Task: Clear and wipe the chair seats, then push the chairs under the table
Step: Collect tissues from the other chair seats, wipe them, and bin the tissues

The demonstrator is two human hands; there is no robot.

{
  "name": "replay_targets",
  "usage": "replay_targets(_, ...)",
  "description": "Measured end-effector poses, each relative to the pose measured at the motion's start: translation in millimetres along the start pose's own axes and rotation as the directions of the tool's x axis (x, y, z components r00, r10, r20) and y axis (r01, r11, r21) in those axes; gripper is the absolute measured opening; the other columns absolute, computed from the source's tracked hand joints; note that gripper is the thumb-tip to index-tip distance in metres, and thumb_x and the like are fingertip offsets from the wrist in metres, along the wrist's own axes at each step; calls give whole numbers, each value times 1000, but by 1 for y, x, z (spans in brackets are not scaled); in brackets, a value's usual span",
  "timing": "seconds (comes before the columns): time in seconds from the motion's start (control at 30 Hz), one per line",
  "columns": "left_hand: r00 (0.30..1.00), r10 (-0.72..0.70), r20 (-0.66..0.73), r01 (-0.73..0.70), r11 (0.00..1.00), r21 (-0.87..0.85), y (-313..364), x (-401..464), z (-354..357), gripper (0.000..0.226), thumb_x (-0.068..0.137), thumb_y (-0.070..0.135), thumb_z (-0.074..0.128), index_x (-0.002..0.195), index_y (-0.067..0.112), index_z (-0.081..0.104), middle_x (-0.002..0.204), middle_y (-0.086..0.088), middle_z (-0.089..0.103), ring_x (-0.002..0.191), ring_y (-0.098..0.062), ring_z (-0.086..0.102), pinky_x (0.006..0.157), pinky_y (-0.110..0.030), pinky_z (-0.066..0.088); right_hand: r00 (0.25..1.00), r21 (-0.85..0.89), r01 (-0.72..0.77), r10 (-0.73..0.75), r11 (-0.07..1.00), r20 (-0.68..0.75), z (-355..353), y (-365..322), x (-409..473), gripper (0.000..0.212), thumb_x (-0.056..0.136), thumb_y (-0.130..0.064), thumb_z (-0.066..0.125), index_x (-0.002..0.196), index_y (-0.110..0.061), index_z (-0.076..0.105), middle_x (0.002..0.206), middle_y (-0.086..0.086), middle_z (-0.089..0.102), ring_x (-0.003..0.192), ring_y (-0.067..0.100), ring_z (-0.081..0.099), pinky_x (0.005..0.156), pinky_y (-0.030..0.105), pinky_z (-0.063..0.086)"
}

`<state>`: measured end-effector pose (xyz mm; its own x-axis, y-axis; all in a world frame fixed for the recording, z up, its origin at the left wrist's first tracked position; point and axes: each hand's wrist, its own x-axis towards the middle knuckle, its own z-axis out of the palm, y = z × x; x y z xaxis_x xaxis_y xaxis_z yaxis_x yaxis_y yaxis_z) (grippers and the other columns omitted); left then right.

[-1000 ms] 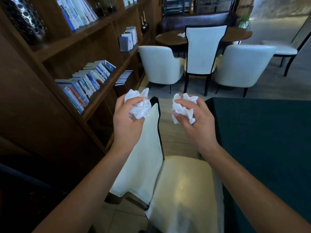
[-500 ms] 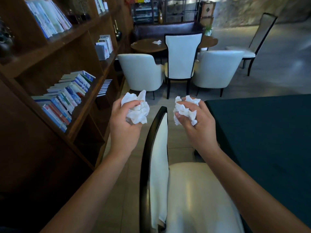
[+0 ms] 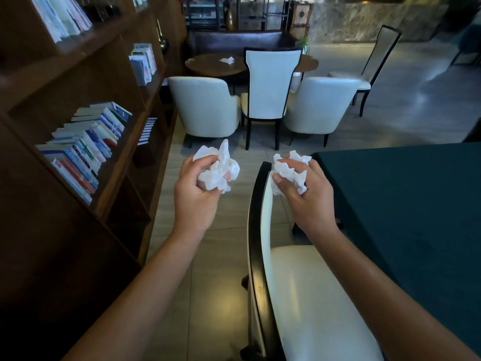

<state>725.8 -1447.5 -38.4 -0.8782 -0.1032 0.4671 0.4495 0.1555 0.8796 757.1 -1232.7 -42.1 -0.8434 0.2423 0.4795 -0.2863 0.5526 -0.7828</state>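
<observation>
Both hands, left hand (image 3: 194, 201) and right hand (image 3: 308, 196), each grip 1 crumpled tissue above the chair (image 3: 307, 295), whose seat lies below the right hand, beside the tabletop (image 3: 406, 204).

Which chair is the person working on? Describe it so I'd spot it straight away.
Start at the dark green tablecloth on the right. The chair stands at its near left edge, right below the person's arms, its cream seat facing the table. Unlike the white chairs at the far round table, its black-edged back is seen edge-on.

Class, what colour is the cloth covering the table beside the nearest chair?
Dark teal cloth, plain and unpatterned, seen in the head view.
</observation>
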Motion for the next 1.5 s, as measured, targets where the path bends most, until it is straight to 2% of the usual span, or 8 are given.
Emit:
replay_targets(0.27, 1000, 21, -8, -21, 999, -26, 6, 1, -4, 39, 84, 14, 83, 107, 42, 68, 122, 19, 61, 116, -3, 61, 92, -16, 52, 999, 41, 31, -31, 999, -8, 4, -4, 1, 22, 96, -28, 71, 119, -28, 71, 104, -14, 57, 100, -2, 59, 78, 4, 40)
replay_targets(0.4, 1000, 11, 19, -9, 995, -99, 1, 2, -6, 43, 85, 8, 81, 110, 41, 70, 125, 11, 62, 115, -3, 62, 83, -12, 55, 1000, 52, -7, 8, 999, -8, 10, -10, 2, 23, 96, -27, 71, 120, -25, 72, 105, -19, 56, 99, -1, 59, 77, 2, 40)
replay_targets(0.57, 997, 16, 78, 1, 976, -219, -20, 22, -13, 57, 87, 1, 78, 118, 48, 72, 134, 11, 60, 121, 2, 59, 78, -9, 56, 999, 16, -24, 24, 1000, -33, 25, -12, 10, 26, 97, -30, 71, 123, -30, 71, 107, -16, 57, 103, 3, 60, 80, 6, 43)
replay_targets(0.7, 994, -8, 108, 31, 977, -212, -51, 53, -28, 49, 87, 12, 81, 119, 48, 71, 131, 23, 61, 123, 3, 59, 87, -8, 51, 995, -25, -89, 88, 996, -47, 59, -15, 27, 28, 97, -30, 70, 125, -27, 71, 109, -9, 58, 102, 6, 61, 82, 9, 45)
replay_targets(1.0, 978, 16, 207, 46, 956, -289, -119, 135, -84, 50, 87, 11, 80, 119, 49, 71, 130, 15, 63, 123, -5, 61, 85, -16, 57, 986, -145, -115, 95, 983, -137, 149, -39, 63, 27, 96, -27, 72, 123, -29, 72, 109, -10, 58, 104, 0, 59, 83, 3, 39)
replay_targets(1.1, 977, 32, 209, 31, 957, -288, -131, 153, -90, 51, 87, 11, 80, 119, 50, 70, 131, 11, 63, 122, -4, 61, 84, -8, 54, 986, -159, -119, 97, 980, -137, 168, -45, 77, 27, 96, -26, 72, 123, -26, 73, 109, -6, 59, 102, 3, 59, 82, 4, 40)
replay_targets(1.33, 969, 35, 245, 29, 968, -250, -143, 196, -90, 40, 82, 40, 79, 119, 52, 69, 134, 11, 63, 125, -12, 62, 97, -22, 54, 981, -122, -91, 68, 988, -182, 192, -43, 107, 27, 96, -23, 72, 122, -29, 72, 107, -17, 58, 103, -7, 58, 81, 2, 38)
replay_targets(1.5, 959, 60, 275, 17, 964, -267, -155, 224, -67, 41, 85, 32, 80, 122, 46, 70, 135, 9, 63, 126, -13, 61, 89, -14, 54, 976, -174, -118, 81, 978, -204, 192, -19, 123, 30, 94, -24, 74, 123, -30, 71, 108, -9, 57, 100, 8, 60, 81, 11, 44)
